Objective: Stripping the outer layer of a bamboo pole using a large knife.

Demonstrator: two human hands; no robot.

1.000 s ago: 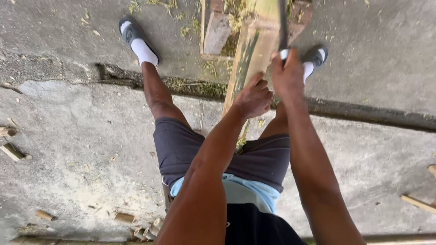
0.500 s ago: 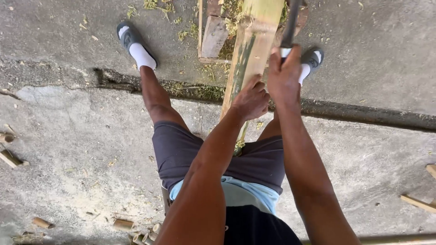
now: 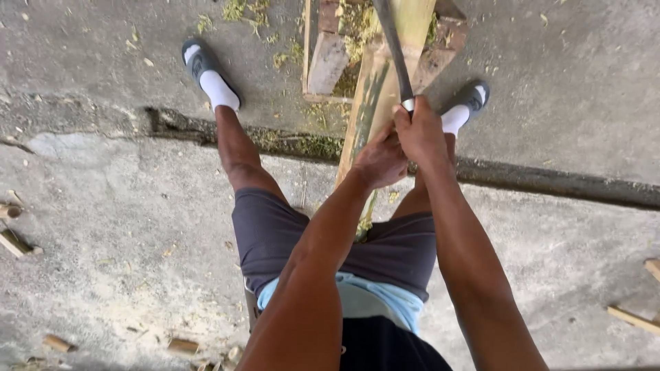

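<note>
I am seated, legs apart, looking down. A long pale green and yellow bamboo piece [image 3: 385, 75] slopes from between my knees up to the top of the view. My left hand [image 3: 378, 161] grips its lower part. My right hand [image 3: 421, 134] is closed around the handle of a dark long blade [image 3: 393, 41], which lies along the bamboo's face. The two hands touch each other. My feet in grey slides and white socks rest on the concrete, the left foot [image 3: 203, 72] far left and the right foot [image 3: 467, 103] beside the bamboo.
Bricks [image 3: 328, 58] with green shavings lie under the bamboo's far end. A dark crack with moss [image 3: 289, 141] crosses the concrete floor. Cut bamboo bits lie at the left edge [image 3: 14, 240], bottom left [image 3: 182, 345] and right edge [image 3: 632, 317].
The blade has risen and tilted left along the bamboo; earlier only its lower part showed by the right hand. Both hands stay on their grips.
</note>
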